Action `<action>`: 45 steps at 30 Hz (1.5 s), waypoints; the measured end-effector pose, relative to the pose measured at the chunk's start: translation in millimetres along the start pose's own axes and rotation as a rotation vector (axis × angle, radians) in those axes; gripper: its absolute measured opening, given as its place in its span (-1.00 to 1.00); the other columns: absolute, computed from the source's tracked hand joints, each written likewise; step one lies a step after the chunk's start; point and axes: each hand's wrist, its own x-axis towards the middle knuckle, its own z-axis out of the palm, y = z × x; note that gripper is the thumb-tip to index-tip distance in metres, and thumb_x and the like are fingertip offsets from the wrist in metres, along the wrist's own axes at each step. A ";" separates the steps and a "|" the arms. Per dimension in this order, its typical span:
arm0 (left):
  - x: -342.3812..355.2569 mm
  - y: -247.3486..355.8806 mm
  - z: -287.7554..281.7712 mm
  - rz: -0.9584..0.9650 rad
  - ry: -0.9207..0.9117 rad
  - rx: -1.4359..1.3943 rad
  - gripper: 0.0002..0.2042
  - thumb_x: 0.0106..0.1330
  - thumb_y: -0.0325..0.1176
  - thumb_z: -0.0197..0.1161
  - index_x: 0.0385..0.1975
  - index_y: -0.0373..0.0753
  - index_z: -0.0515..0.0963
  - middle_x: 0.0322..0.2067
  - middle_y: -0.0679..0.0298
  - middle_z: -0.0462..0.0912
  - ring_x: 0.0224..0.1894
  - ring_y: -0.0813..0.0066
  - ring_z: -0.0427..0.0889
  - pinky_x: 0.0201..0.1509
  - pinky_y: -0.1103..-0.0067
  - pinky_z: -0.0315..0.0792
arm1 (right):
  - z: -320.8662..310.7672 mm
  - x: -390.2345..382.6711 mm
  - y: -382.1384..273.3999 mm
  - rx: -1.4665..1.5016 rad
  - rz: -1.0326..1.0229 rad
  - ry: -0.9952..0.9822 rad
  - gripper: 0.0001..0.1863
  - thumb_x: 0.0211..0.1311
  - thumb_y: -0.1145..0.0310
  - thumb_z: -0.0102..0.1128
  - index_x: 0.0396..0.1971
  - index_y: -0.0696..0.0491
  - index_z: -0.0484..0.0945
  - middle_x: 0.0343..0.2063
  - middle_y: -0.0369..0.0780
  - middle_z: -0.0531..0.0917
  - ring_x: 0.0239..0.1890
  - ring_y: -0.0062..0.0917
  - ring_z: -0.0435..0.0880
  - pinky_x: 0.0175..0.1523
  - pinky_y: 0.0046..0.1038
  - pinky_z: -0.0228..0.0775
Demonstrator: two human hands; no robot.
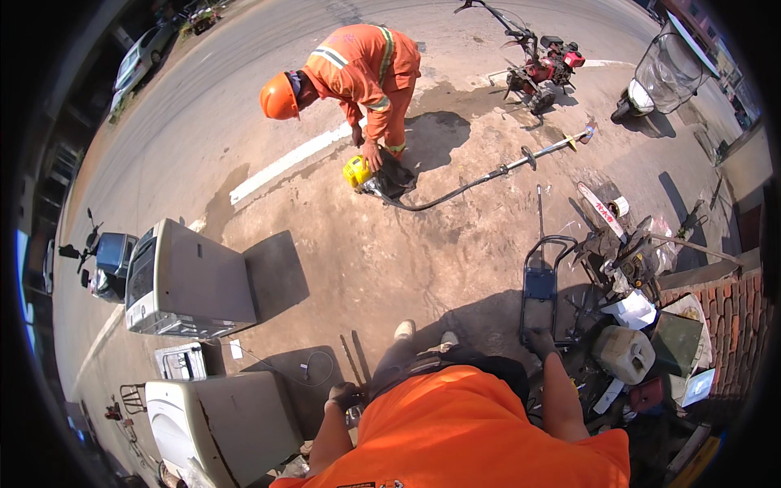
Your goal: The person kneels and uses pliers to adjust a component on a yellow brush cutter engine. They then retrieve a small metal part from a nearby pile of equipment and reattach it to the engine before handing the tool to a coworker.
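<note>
My left hand (345, 396), in a dark glove, hangs by my left hip, nearest the cream washing machine (232, 423) lying to its right-hand side's left. My right hand (540, 345), also dark-gloved, is at the near end of a black-framed cart with a blue panel (540, 283); whether it touches the frame I cannot tell. The fingers of both hands are too small and dark to read. Ahead, a co-worker in orange (358, 73) bends over a brush cutter with a yellow engine cover (356, 171), one hand on it. Its hose and long shaft (504, 169) stretch right across the ground.
A second cream washing machine (203, 281) stands at left. A red-engined tiller (553, 69) and a covered scooter (643, 93) are at far right. Nearer right are a chainsaw (602, 210), a white jerrycan (624, 355), loose parts and a brick wall (736, 333).
</note>
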 end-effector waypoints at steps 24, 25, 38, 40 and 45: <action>-57.5 52.9 122.2 0.174 0.136 -0.118 -0.81 0.35 -0.34 0.09 -0.13 -0.22 0.53 -0.41 0.24 0.61 -0.51 0.40 0.61 -0.52 0.51 0.51 | -42.4 15.5 50.3 -0.192 -0.030 -0.115 -0.64 0.11 0.08 0.09 -0.37 0.10 0.60 -0.61 -0.20 0.61 -0.63 -0.50 0.58 -0.51 -0.43 0.40; -57.5 49.5 122.1 0.200 0.122 -0.088 -0.81 0.35 -0.34 0.10 -0.12 -0.21 0.53 -0.40 0.24 0.61 -0.50 0.40 0.61 -0.51 0.51 0.51 | -41.3 14.5 49.1 -0.208 -0.017 -0.135 -0.64 0.12 0.08 0.08 -0.38 0.09 0.60 -0.62 -0.21 0.61 -0.63 -0.50 0.58 -0.51 -0.43 0.40; -62.6 74.6 103.9 0.659 0.087 1.190 -0.76 0.23 -0.32 0.21 -0.11 -0.16 0.56 -0.21 0.27 0.67 -0.26 0.46 0.67 -0.22 0.58 0.55 | -28.5 -0.6 31.5 -0.334 -0.001 -0.169 -0.62 0.13 0.08 0.15 -0.29 0.13 0.59 -0.54 -0.20 0.61 -0.55 -0.51 0.60 -0.49 -0.46 0.42; -62.8 92.7 110.1 0.448 0.113 0.891 -0.79 0.21 -0.32 0.21 -0.17 -0.17 0.58 -0.25 0.22 0.67 -0.26 0.40 0.67 -0.20 0.55 0.54 | -29.9 7.6 48.5 -0.352 -0.036 -0.124 -0.62 0.13 0.07 0.14 -0.33 0.12 0.60 -0.57 -0.21 0.61 -0.57 -0.51 0.59 -0.48 -0.44 0.40; -67.6 125.7 117.8 0.358 0.139 0.675 -0.82 0.19 -0.31 0.20 -0.28 -0.20 0.61 -0.28 0.14 0.67 -0.23 0.27 0.66 -0.13 0.47 0.52 | -26.9 16.9 73.2 -0.384 -0.051 -0.131 -0.60 0.15 0.03 0.11 -0.38 0.12 0.61 -0.60 -0.20 0.60 -0.59 -0.52 0.56 -0.46 -0.43 0.39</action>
